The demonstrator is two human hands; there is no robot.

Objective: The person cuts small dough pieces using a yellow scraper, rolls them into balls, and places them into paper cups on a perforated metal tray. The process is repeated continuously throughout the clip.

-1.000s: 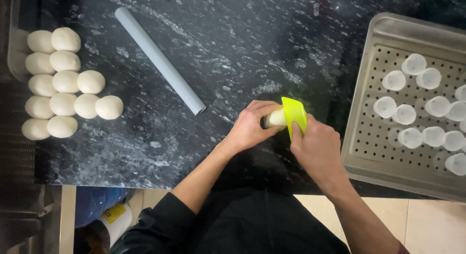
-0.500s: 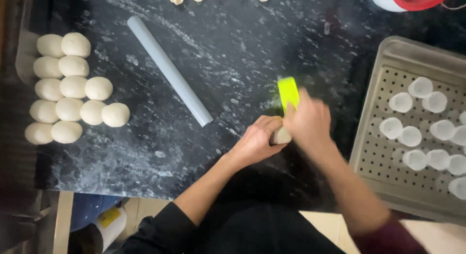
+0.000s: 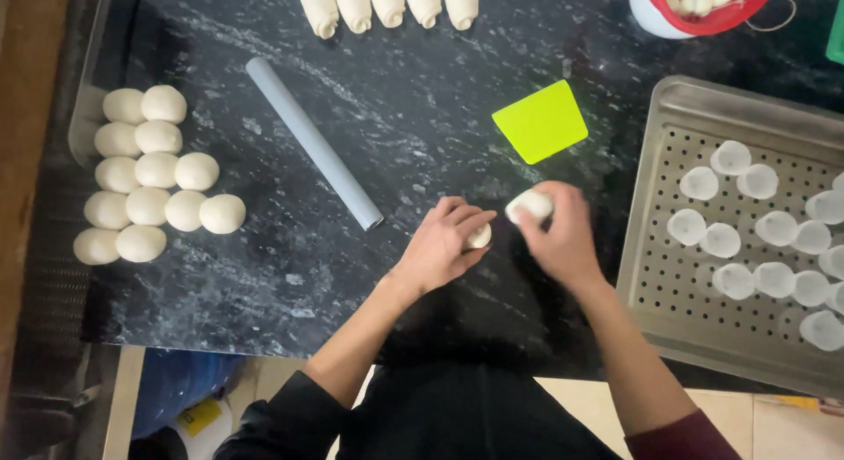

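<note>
- Since the earlier frames, you had let go of the yellow-green scraper (image 3: 541, 121); it lay flat on the table (image 3: 422, 100), just beyond your right hand, no longer between your hands.
- Your two hands had parted, and the single lump they shared had become two dough pieces, one per hand.
- Your left hand (image 3: 444, 245) curled over one small dough piece (image 3: 479, 237), fingers (image 3: 462, 216) closed loosely around it and pressing it against the table.
- Your right hand (image 3: 563, 236) gripped the other dough piece (image 3: 530, 203) at its fingertips, raised slightly toward the scraper.
- The two pieces sat just beside each other, right piece farther from you and to the right of the left one; each lay at the fingertip end of its own hand.
- The perforated metal tray (image 3: 668, 275) with white paper cups (image 3: 719, 240) stood to your right, nearer your right hand.
- The grey rolling pin (image 3: 312, 142), a smooth plain cylinder, lay on a diagonal to the left, its near end close to your left hand.
- Round, matte dough balls (image 3: 158, 170) were clustered well apart at the far left; rolled dough logs (image 3: 387, 5) lined the far edge.
- The table was dark, speckled stone dusted with flour.
</note>
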